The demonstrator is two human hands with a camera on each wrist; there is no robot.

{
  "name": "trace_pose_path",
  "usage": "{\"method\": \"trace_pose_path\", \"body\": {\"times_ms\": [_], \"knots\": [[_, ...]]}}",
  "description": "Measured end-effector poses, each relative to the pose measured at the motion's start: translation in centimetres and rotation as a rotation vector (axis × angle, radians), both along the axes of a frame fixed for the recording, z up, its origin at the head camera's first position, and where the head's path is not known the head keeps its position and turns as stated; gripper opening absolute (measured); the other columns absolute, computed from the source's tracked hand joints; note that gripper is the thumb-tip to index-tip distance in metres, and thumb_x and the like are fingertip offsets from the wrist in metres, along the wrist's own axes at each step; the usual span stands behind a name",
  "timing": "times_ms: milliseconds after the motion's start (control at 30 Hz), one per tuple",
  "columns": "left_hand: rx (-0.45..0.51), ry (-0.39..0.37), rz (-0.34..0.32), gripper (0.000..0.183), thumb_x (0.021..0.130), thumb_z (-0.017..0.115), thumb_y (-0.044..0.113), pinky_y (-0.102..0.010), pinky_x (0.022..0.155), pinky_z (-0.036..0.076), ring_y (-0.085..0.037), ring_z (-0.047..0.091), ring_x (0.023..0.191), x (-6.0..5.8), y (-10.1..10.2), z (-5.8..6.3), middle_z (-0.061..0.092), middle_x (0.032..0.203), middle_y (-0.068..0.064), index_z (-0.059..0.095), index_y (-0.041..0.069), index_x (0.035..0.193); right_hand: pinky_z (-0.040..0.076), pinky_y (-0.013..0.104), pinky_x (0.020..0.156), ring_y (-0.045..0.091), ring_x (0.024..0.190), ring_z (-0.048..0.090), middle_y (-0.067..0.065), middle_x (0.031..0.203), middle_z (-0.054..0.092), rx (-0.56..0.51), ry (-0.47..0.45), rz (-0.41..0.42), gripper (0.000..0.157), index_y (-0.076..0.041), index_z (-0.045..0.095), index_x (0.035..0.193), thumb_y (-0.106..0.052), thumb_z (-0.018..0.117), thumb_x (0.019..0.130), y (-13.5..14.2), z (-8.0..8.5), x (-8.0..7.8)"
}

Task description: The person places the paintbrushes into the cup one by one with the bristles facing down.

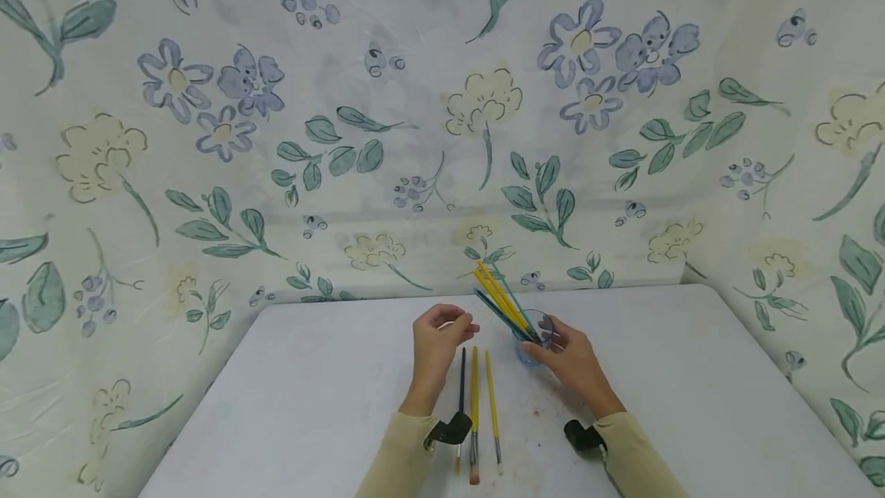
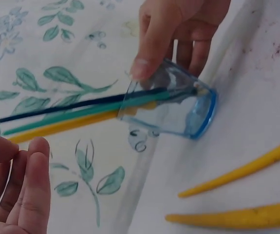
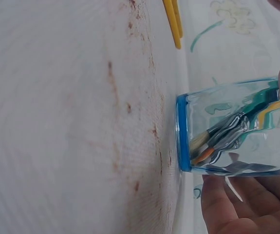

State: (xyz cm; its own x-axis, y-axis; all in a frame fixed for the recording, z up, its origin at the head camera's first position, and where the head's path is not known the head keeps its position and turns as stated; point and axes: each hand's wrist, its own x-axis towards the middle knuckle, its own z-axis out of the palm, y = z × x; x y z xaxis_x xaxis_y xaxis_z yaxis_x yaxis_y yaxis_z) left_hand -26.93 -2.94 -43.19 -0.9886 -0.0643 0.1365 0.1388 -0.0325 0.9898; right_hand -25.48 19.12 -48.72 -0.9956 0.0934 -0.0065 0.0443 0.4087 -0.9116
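My right hand (image 1: 572,360) grips a clear glass cup (image 3: 182,131) with a thick blue base, thumb on one side and fingers on the other. Several paintbrushes stand in it bristles down, with yellow (image 2: 66,128), green (image 2: 66,119) and dark blue (image 2: 66,107) handles leaning left. Whether the cup's base touches the table cannot be told. My left hand (image 1: 439,340) hovers left of the cup, fingers loosely bent, thumb close to the fingertips and nothing visibly held. Below it lie a dark-handled brush (image 1: 462,383), a thick yellow brush (image 1: 474,386) and a thin yellow brush (image 1: 492,394).
The white tabletop (image 1: 311,383) reaches back to a hanging floral cloth (image 1: 429,152). Reddish-brown specks (image 3: 154,130) mark the table near the cup. Each wrist wears a small black camera, one on the left (image 1: 452,429) and one on the right (image 1: 583,435).
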Motion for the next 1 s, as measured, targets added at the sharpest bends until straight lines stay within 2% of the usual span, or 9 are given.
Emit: {"method": "trace_pose_path", "body": {"times_ms": [100, 200, 367, 500, 600, 833, 1000], "knots": [[-0.008, -0.022, 0.018, 0.018, 0.089, 0.069, 0.009, -0.028, 0.074, 0.062, -0.018, 0.074, 0.076, 0.4, -0.9, -0.4, 0.069, 0.095, -0.017, 0.064, -0.003, 0.101, 0.049, 0.045, 0.105, 0.037, 0.134, 0.052, 0.018, 0.147, 0.051, -0.006, 0.007, 0.001, 0.094, -0.011, 0.038, 0.151, -0.055, 0.077, 0.077, 0.0, -0.1, -0.1], [-0.056, -0.046, 0.025, 0.020, 0.089, 0.069, 0.011, -0.028, 0.074, 0.062, -0.017, 0.074, 0.076, 0.6, -1.8, -0.6, 0.069, 0.096, -0.017, 0.064, -0.003, 0.103, 0.049, 0.045, 0.104, 0.038, 0.134, 0.052, 0.018, 0.147, 0.050, 0.001, 0.001, -0.002, 0.093, -0.011, 0.037, 0.151, -0.053, 0.077, 0.079, 0.0, -0.2, -0.1], [-0.124, -0.061, 0.026, 0.019, 0.090, 0.069, 0.014, -0.028, 0.074, 0.062, -0.018, 0.074, 0.077, 0.3, -3.1, -0.8, 0.070, 0.095, -0.017, 0.065, -0.001, 0.102, 0.049, 0.044, 0.104, 0.037, 0.135, 0.051, 0.017, 0.147, 0.050, 0.006, -0.006, -0.007, 0.087, -0.012, 0.038, 0.151, -0.047, 0.076, 0.081, -0.1, -0.2, -0.1], [-0.181, -0.100, 0.018, 0.019, 0.089, 0.069, 0.014, -0.028, 0.074, 0.062, -0.016, 0.073, 0.075, 0.0, -4.1, -1.0, 0.071, 0.093, -0.015, 0.066, 0.000, 0.101, 0.049, 0.045, 0.104, 0.038, 0.134, 0.052, 0.018, 0.146, 0.051, 0.009, -0.012, -0.007, 0.088, -0.012, 0.038, 0.151, -0.048, 0.076, 0.081, -0.2, -0.1, -0.2], [-0.245, -0.149, -0.024, 0.019, 0.089, 0.068, 0.015, -0.029, 0.073, 0.062, -0.015, 0.071, 0.073, -0.3, -4.6, -1.3, 0.072, 0.091, -0.014, 0.066, 0.000, 0.101, 0.049, 0.045, 0.104, 0.039, 0.134, 0.051, 0.019, 0.146, 0.051, 0.014, -0.017, -0.002, 0.090, -0.011, 0.037, 0.151, -0.050, 0.076, 0.080, -0.3, 0.1, -0.1], [-0.459, -0.239, -0.174, 0.026, 0.091, 0.068, 0.022, -0.029, 0.070, 0.061, -0.013, 0.069, 0.071, -0.8, -4.7, -2.0, 0.073, 0.090, -0.011, 0.067, 0.001, 0.106, 0.048, 0.045, 0.106, 0.038, 0.137, 0.049, 0.018, 0.149, 0.048, 0.005, -0.022, 0.007, 0.093, -0.011, 0.035, 0.152, -0.052, 0.077, 0.079, 0.0, 0.2, 0.1], [-0.607, -0.274, -0.198, 0.027, 0.089, 0.070, 0.025, -0.028, 0.065, 0.059, -0.014, 0.067, 0.067, -0.5, -4.3, -2.2, 0.071, 0.082, -0.008, 0.067, 0.002, 0.102, 0.048, 0.045, 0.106, 0.037, 0.137, 0.049, 0.017, 0.147, 0.050, 0.008, -0.018, 0.015, 0.095, -0.012, 0.036, 0.152, -0.056, 0.076, 0.077, 0.2, 0.1, 0.0]]}}
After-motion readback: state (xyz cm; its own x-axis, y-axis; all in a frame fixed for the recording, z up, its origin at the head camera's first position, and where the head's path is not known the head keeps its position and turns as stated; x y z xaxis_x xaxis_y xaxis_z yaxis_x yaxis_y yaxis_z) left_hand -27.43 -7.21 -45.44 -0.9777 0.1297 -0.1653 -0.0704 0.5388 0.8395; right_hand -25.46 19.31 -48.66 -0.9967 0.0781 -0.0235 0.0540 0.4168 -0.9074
